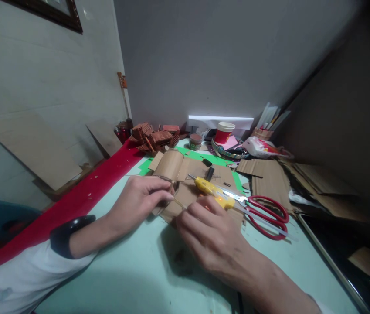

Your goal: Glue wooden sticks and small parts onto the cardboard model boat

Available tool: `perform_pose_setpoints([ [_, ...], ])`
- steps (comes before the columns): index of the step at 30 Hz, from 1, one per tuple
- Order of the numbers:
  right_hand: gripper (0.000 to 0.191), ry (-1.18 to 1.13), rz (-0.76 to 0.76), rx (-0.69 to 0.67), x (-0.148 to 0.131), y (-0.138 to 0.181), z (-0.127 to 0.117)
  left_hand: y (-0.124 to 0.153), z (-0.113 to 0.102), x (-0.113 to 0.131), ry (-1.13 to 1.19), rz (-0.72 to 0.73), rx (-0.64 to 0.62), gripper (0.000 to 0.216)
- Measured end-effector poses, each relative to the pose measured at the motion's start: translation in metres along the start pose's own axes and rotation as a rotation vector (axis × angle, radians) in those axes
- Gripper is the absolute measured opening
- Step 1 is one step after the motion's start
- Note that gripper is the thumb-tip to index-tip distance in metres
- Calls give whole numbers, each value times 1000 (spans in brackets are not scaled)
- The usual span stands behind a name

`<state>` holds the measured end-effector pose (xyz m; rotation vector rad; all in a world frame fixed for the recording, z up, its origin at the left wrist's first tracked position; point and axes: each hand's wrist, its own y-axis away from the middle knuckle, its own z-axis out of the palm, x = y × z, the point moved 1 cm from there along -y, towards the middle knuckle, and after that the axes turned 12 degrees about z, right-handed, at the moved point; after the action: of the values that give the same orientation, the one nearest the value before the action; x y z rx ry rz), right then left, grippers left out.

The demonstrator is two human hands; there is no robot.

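Between my two hands runs a thin tan strip [180, 202], which looks like cardboard. My left hand [140, 197] pinches its left end between thumb and fingers, close beside a curved cardboard piece [169, 164]. My right hand [206, 229] is closed round the other end, its fingertips mostly hidden from me. Just beyond the right knuckles lies a yellow glue gun [206, 186] with a clear glue stick coming out of its back. Scissors with red handles [266, 201] lie to its right, partly under the glue stick. Flat cardboard [193, 168] is spread beneath these.
Brown cardboard models [160, 137] stand at the back left. Behind are a small jar [195, 141], a red and white cup [224, 133] and a holder of sticks [265, 131]. Cardboard sheets [269, 181] and a dark glossy panel [331, 257] lie on the right.
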<state>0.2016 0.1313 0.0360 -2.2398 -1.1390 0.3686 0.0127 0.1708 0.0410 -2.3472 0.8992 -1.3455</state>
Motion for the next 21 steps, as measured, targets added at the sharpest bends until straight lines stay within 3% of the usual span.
perform_pose_setpoints([
  [5,41,-44,46,13,2,2,-1,-1,0,0,4,-5,9,12],
  [12,44,-220,-5,-24,-21,1,-5,-2,-6,-7,23,-90,34,13],
  [14,37,-227,87,-53,-18,3,-7,-2,-6,-7,33,-87,30,12],
  [18,12,-228,463,-127,2,10,-7,-3,-7,-6,38,-119,27,12],
  [21,13,-220,611,-104,11,14,-6,-4,-8,-6,49,-147,23,12],
])
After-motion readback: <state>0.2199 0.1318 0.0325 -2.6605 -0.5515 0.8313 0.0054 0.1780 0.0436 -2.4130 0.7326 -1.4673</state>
